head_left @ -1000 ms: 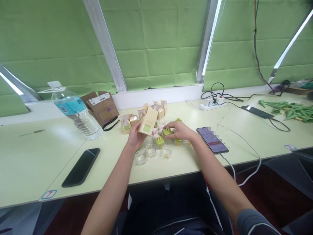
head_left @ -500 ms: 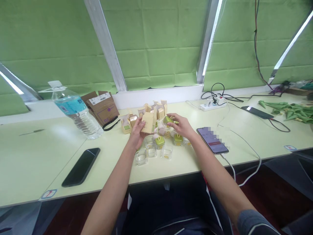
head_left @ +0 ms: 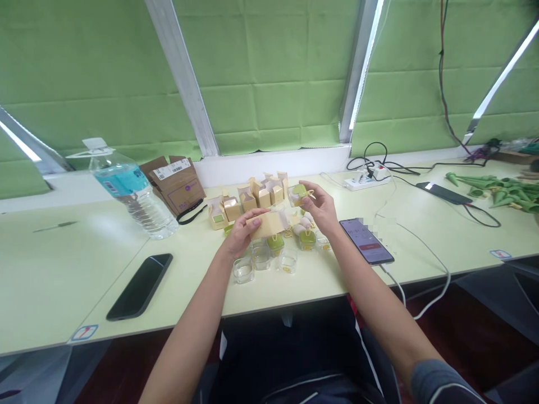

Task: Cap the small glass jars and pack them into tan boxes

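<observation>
My left hand point(head_left: 243, 233) is closed around a small cream cardboard box point(head_left: 272, 223), tilted on its side with its flaps toward the right. Raised just to the right of it, my right hand point(head_left: 320, 209) grips a small clear container with a green lid point(head_left: 298, 193) and a yellow loop. Below the hands stand clear square cups point(head_left: 243, 270) and green-lidded containers point(head_left: 275, 242), point(head_left: 307, 240). Pale pinkish rolled pieces point(head_left: 300, 229) lie partly hidden under my right hand. Behind my hands stands a cluster of cream boxes point(head_left: 263, 196) with raised flaps.
To the left are a water bottle point(head_left: 138, 193), a brown carton point(head_left: 179, 188), a dark phone point(head_left: 140, 287) and a pen point(head_left: 54, 226). A lit phone point(head_left: 366, 241) on a white cable lies right, near a power strip point(head_left: 366, 178), a black power bank point(head_left: 443, 193) and green cone-shaped pieces point(head_left: 501, 193).
My right hand has lifted the green-lidded container up and slightly right from the pile. My left hand has turned the cream box onto its side and lowered it, its flaps now facing right.
</observation>
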Available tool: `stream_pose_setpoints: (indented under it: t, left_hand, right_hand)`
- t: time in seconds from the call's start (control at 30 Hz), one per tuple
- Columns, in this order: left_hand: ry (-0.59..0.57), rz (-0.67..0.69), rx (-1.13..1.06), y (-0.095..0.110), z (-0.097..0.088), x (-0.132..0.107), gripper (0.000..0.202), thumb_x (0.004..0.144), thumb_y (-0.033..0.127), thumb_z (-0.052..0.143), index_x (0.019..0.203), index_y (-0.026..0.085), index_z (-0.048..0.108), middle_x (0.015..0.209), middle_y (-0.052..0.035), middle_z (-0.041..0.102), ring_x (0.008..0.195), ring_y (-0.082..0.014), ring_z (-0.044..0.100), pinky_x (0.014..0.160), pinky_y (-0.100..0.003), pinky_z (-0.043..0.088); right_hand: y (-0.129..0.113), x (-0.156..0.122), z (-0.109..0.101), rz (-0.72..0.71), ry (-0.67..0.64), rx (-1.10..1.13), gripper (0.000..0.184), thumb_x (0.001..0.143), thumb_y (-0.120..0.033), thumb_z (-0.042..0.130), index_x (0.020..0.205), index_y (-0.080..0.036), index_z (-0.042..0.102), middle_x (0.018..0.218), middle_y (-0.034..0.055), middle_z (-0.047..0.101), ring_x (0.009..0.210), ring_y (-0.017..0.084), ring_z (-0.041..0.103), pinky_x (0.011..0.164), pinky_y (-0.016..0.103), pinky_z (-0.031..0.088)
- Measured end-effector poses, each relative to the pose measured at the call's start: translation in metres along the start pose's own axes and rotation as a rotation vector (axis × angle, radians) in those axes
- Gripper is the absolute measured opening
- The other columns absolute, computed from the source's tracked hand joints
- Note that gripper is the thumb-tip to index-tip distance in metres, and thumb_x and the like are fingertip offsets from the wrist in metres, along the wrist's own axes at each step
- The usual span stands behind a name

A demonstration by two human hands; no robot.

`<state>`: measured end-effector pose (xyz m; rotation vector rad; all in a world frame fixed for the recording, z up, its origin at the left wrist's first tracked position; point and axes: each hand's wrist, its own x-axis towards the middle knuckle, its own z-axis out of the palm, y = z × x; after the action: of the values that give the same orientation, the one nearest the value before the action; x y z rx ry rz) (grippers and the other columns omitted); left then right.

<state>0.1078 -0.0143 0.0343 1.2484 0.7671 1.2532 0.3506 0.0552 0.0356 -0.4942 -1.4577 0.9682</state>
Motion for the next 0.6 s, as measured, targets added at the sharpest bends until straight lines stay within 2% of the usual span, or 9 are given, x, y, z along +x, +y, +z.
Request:
stream_pose_setpoints:
  t: [0.27, 0.43, 0.6]
  left_hand:
    - [0.001, -0.01, 0.059, -0.002, 0.0, 0.001, 0.046, 0.079, 0.044, 0.08, 0.116, 0.019, 0.072, 0.107, -0.0089, 0.073, 0.089, -0.0207, 0.068, 0.075, -0.026, 0.051]
    - [0.023, -0.005, 0.006, -0.002, 0.0, 0.002, 0.044, 0.082, 0.045, 0.077, 0.116, 0.018, 0.071, 0.11, -0.0093, 0.071, 0.089, -0.0193, 0.066, 0.073, -0.025, 0.052]
    - [0.071, -0.006, -0.039, 0.001, 0.002, 0.001, 0.037, 0.084, 0.043, 0.076, 0.111, 0.018, 0.071, 0.104, -0.0067, 0.068, 0.086, -0.0165, 0.064, 0.069, -0.023, 0.051]
  right_hand:
    - [0.002, -0.007, 0.011, 0.067, -0.135, 0.106, 0.069, 0.067, -0.066, 0.082, 0.119, -0.024, 0.063, 0.125, 0.0091, 0.066, 0.096, 0.022, 0.07, 0.08, 0.034, 0.061]
    - [-0.002, -0.009, 0.015, 0.082, -0.203, 0.169, 0.06, 0.066, -0.053, 0.088, 0.113, -0.022, 0.066, 0.116, 0.0083, 0.068, 0.091, 0.021, 0.07, 0.076, 0.031, 0.06]
    - [-0.01, -0.01, 0.014, 0.086, -0.248, 0.241, 0.05, 0.068, -0.038, 0.09, 0.111, -0.023, 0.069, 0.107, 0.0054, 0.071, 0.085, 0.018, 0.071, 0.075, 0.03, 0.06]
